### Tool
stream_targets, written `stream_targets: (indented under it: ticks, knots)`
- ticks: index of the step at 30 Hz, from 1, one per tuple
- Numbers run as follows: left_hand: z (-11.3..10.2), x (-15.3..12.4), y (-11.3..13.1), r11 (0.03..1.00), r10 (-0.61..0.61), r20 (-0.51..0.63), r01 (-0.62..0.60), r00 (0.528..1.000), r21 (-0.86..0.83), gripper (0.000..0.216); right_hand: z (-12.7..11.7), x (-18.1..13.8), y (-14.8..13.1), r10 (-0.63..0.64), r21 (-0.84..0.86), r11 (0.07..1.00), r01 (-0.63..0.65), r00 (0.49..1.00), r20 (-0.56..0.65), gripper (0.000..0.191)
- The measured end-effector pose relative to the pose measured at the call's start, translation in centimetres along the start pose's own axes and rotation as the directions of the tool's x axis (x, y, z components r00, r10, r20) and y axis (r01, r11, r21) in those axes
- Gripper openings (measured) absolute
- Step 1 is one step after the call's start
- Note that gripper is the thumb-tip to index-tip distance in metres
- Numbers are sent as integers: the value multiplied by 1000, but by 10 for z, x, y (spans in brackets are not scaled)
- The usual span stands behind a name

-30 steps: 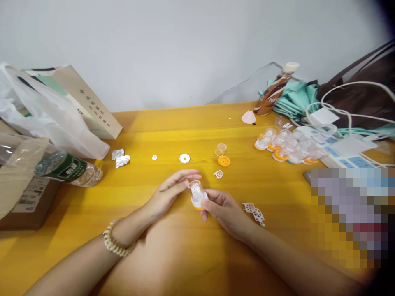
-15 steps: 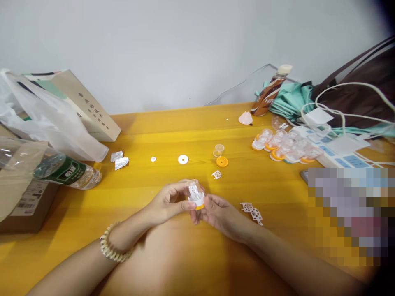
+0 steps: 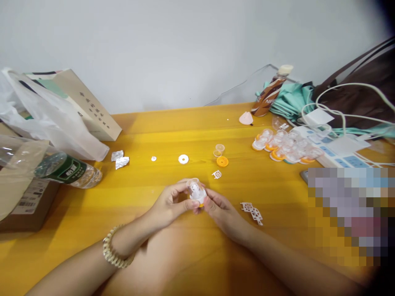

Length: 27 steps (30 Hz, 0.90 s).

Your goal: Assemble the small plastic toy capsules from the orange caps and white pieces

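Between both hands is a small clear plastic dome capsule (image 3: pixel 196 191) with a white and orange base and a whitish piece inside it. My left hand (image 3: pixel 173 201) grips its left side, the thumb across the base. From the right, my right hand (image 3: pixel 224 211) pinches the base with thumb and fingers. Beyond the hands lie a white ring disc (image 3: pixel 183 159), an orange round base (image 3: pixel 222 161), a clear cup (image 3: pixel 219 150) and a white wheel-shaped cutout (image 3: pixel 217 174). More white cutouts (image 3: pixel 252 213) lie right of my right hand.
Several similar domed capsules (image 3: pixel 284 146) cluster at the right, beside a power strip (image 3: pixel 339 152) with cables. A brown drink bottle (image 3: pixel 268 92) stands behind them. Left are a water bottle (image 3: pixel 69 169), a cardboard box (image 3: pixel 33 205), bags and foil pieces (image 3: pixel 121 160).
The capsule has turned and tilted slightly in my hands, showing less of its orange base. My left thumb has shifted right along the base. The things on the table stay put.
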<state>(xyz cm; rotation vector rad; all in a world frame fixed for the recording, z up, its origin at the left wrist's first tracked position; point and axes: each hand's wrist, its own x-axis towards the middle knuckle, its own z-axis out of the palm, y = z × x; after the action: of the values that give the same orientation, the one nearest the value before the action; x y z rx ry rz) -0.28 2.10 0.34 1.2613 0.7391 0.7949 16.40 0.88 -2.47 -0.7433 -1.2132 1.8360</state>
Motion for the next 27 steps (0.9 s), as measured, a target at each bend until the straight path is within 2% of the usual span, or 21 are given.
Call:
stream_targets:
  ticks: [3, 7, 11, 14, 16, 17, 19, 21, 23, 27]
  knots:
    - [0, -1, -4, 993, -15, 36, 19, 999, -117, 34, 1, -1, 7, 38, 261, 964, -44, 999, 29, 31]
    - [2, -4, -8, 972, -53, 61, 65, 997, -224, 41, 6, -2, 7, 159, 518, 831, -200, 980, 123, 32]
    - [1, -5, -8, 963, -87, 120, 114, 989, -242, 45, 8, -3, 2, 187, 566, 772, -289, 955, 232, 35]
    - [-3, -3, -5, 987, -59, 97, 73, 994, -144, 43, 3, -1, 1, 194, 543, 802, -247, 969, 153, 29]
    - [-5, -2, -4, 1000, 0, 42, 0, 999, -3, 37, -2, 1, 0, 155, 433, 885, -170, 985, 71, 26]
    - [-6, -2, -3, 996, 36, 24, -38, 999, 83, 34, -5, 3, -1, 114, 327, 937, -121, 993, 41, 27]
    - [-5, -3, -4, 963, 101, 26, -104, 995, 247, 34, -9, 6, -4, 7, 11, 1000, -7, 1000, -10, 28]
    - [-3, -4, -7, 912, 150, 57, -160, 987, 378, 39, -10, 7, -7, -105, -330, 941, 80, 993, -61, 28]
    - [0, -6, -10, 855, 193, 53, -195, 980, 480, 46, -9, 7, -10, -216, -530, 838, 132, 972, -98, 25]
    - [-1, -7, -14, 803, 286, -94, -185, 953, 566, 46, -17, 4, -23, -418, -608, 766, 208, 880, -225, 28]
